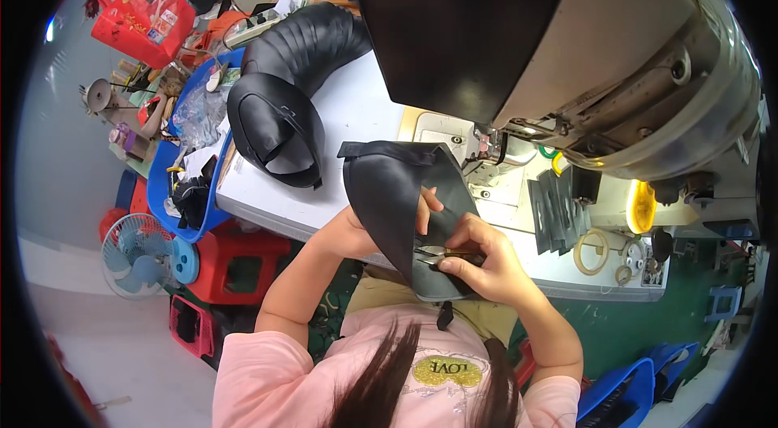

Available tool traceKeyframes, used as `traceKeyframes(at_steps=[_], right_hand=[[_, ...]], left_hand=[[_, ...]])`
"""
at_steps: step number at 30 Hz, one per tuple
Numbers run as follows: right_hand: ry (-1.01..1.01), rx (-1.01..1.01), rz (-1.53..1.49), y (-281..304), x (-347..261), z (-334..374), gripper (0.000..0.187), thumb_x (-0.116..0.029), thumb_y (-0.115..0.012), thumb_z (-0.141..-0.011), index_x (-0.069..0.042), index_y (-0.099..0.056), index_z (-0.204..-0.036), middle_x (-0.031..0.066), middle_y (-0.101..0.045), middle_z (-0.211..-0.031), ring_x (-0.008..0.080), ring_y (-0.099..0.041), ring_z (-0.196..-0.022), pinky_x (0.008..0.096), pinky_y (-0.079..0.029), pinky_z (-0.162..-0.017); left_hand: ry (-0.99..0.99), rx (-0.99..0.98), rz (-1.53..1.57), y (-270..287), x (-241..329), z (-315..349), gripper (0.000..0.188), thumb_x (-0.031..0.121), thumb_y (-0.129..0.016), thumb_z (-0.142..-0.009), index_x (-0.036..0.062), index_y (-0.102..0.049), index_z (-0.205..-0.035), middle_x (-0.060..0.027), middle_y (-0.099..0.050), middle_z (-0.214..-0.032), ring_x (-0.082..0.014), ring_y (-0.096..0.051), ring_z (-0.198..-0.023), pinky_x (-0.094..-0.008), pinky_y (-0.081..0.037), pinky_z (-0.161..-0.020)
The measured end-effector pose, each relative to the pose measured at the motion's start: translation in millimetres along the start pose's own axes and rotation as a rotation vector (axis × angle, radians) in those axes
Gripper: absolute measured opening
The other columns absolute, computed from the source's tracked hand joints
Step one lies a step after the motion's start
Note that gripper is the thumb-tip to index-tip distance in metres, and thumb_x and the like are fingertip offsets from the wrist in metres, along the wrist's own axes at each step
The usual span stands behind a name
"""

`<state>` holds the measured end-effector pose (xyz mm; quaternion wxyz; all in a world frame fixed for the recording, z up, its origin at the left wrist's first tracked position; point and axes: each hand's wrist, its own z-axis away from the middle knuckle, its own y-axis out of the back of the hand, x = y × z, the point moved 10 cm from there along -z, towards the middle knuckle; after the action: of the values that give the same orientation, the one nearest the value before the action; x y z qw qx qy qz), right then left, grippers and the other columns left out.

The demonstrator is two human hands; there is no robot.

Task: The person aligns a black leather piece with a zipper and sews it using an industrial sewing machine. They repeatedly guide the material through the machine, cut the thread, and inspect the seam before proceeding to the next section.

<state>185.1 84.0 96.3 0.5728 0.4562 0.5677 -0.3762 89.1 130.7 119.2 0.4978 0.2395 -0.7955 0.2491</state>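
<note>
A curved black leather-like piece (377,201) stands before me at the table's front edge, open like a folded band. My left hand (356,233) grips it from the left; its palm is partly hidden behind the black material, and some fingertips show inside the fold. Pinched in my right hand (486,262) are small metal thread snips (433,253), their blades lying against the inner face of the piece near its lower edge. Just beyond the piece is the needle area of a sewing machine (494,144).
Nested black pieces (304,47) lie on the white table (348,104) to the left. A blue bin (166,177) with scraps hangs beside it. Dark strips (557,213) and a ring (591,251) are at the right. A red stool (235,266) and a fan (138,254) stand lower left.
</note>
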Motion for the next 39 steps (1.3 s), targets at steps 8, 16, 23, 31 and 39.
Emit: traceKeyframes(at_steps=[8, 16, 23, 31, 39], right_hand=[[0.211, 0.692, 0.001, 105.0, -10.6, 17.5, 0.01, -0.011, -0.056, -0.08, -0.004, -0.05, -0.085, -0.0018, -0.044, -0.077, 0.0041, -0.041, -0.064, 0.017, -0.033, -0.057], [0.257, 0.932, 0.11, 145.7, 31.9, -5.1, 0.021, -0.013, -0.061, -0.079, -0.007, -0.042, -0.086, -0.0025, -0.042, -0.068, 0.0028, -0.035, -0.052, 0.0161, -0.028, -0.045], [0.327, 0.795, -0.045, 69.1, 22.8, 29.5, 0.011, -0.004, -0.048, -0.085, -0.008, -0.042, -0.076, -0.0012, -0.041, -0.07, 0.0043, -0.037, -0.061, 0.0175, -0.03, -0.05], [0.222, 0.47, -0.207, -23.2, 16.1, 30.8, 0.01, 0.003, -0.053, -0.075, 0.004, -0.052, -0.085, 0.0062, -0.054, -0.069, 0.0063, -0.047, -0.053, 0.018, -0.036, -0.05], [-0.126, 0.568, -0.468, -4.1, 48.4, 12.6, 0.004, 0.0, -0.055, -0.079, -0.001, -0.052, -0.077, 0.0045, -0.05, -0.054, 0.0065, -0.041, -0.041, 0.0189, -0.034, -0.041]], left_hand=[[-0.093, 0.044, 0.158, 18.1, 10.7, 8.5, 0.013, 0.003, -0.053, -0.08, 0.0086, -0.059, -0.09, -0.0072, -0.053, -0.085, -0.0267, -0.05, -0.096, -0.0512, -0.03, -0.097], [0.202, 0.599, 0.957, 46.2, -57.4, 42.5, 0.04, 0.034, -0.04, -0.09, 0.0019, -0.047, -0.113, -0.0118, -0.053, -0.114, -0.027, -0.048, -0.109, -0.0435, -0.036, -0.095], [0.152, 0.771, 0.84, 36.6, -35.6, 57.7, 0.05, 0.041, -0.033, -0.091, 0.0023, -0.039, -0.121, -0.0146, -0.047, -0.121, -0.0286, -0.046, -0.111, -0.0429, -0.037, -0.095], [0.069, 0.811, 0.875, 32.4, -35.5, 61.6, 0.057, 0.047, -0.03, -0.09, 0.0032, -0.035, -0.126, -0.0125, -0.041, -0.128, -0.0269, -0.04, -0.117, -0.0418, -0.031, -0.1], [0.112, 0.555, 1.117, -5.9, -31.4, 44.1, 0.059, 0.047, -0.034, -0.088, 0.0036, -0.03, -0.129, -0.012, -0.038, -0.13, -0.025, -0.036, -0.121, -0.0399, -0.026, -0.102]])
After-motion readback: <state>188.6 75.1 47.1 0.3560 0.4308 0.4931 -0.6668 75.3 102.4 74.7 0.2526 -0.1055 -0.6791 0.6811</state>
